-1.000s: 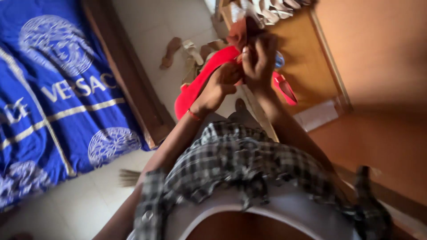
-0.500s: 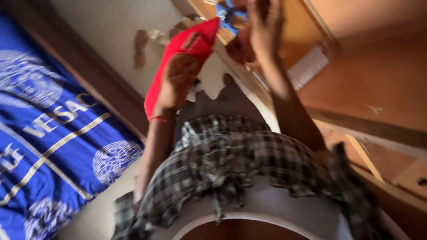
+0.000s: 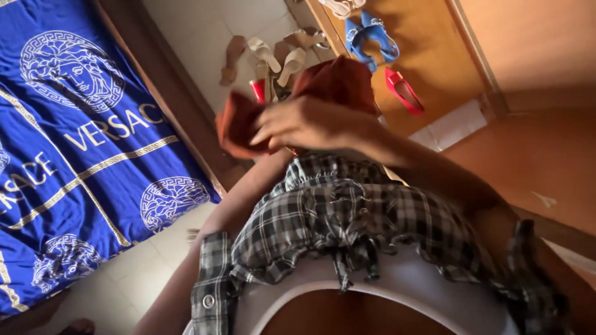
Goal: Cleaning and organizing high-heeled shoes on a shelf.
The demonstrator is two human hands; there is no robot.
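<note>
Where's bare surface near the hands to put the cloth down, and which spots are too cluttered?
Free: the wooden shelf right of the red shoe, by the white paper; also pale floor tiles between the bed frame and the tan sandals. Crowded: those sandals beyond the rust cloth and the blue shoes above.

No packages, labels, signs or screens in view

Bed lies left, shoes on floor ahead, shelf right.
</note>
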